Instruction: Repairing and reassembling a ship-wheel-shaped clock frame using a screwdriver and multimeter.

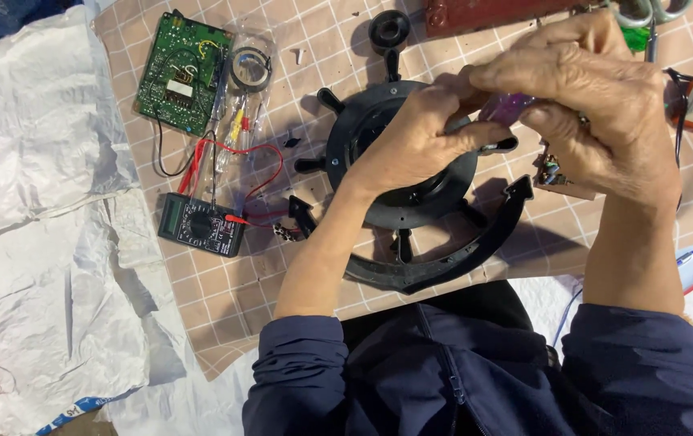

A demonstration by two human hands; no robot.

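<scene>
head view | looks steeply down | close over checked mat (pixel 225 299)

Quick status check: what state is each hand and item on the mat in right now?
left hand: fingers pinching the small purple part, above the wheel frame
right hand: fingers closed on the same purple part
small purple part: held between both hands, mostly hidden
black wheel-shaped frame: lying flat on the mat
multimeter: lying flat, red lead plugged in
green circuit board: bare, component side up
</scene>
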